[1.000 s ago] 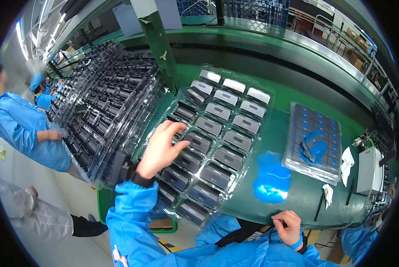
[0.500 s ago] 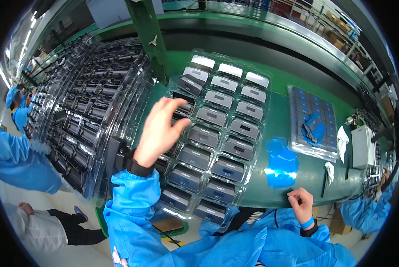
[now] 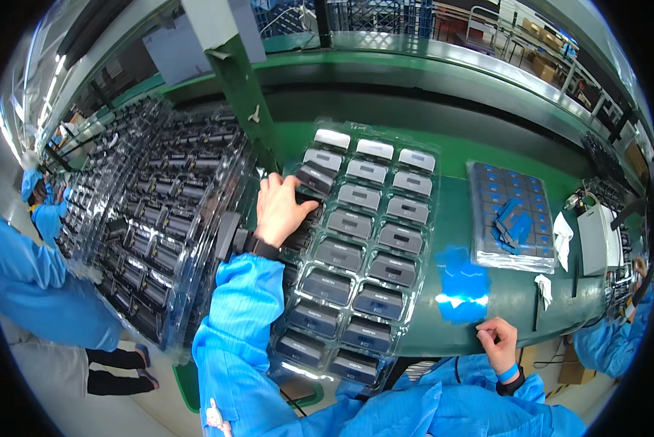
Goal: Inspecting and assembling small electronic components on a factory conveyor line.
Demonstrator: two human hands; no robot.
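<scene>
My left hand [image 3: 283,211] is down at the left column of a clear plastic tray [image 3: 413,309], its thumb and fingers around the end of a black housing [image 3: 310,197] that they partly hide. Just beyond the fingertips, a dark grey cover [image 3: 316,176] lies tilted in the same column. Grey rectangular devices [image 3: 350,223] fill the other two columns, each in its own pocket. My right hand [image 3: 498,341] hovers by the table's front edge, fingers curled and thumb pressed in; whether anything is pinched there cannot be seen.
Stacked clear trays of black housings [image 3: 148,211] stand to the left, beside a green post [image 3: 243,95]. On the right are a tray of blue-marked dark parts [image 3: 512,211], a blue film sheet [image 3: 461,284], white cloths [image 3: 562,240] and a white box [image 3: 598,240]. Co-workers [image 3: 42,277] work at the left.
My left hand has gone from hovering open above the tray to reaching down at the black housing. My right hand keeps its curled pose. The view has tilted slightly.
</scene>
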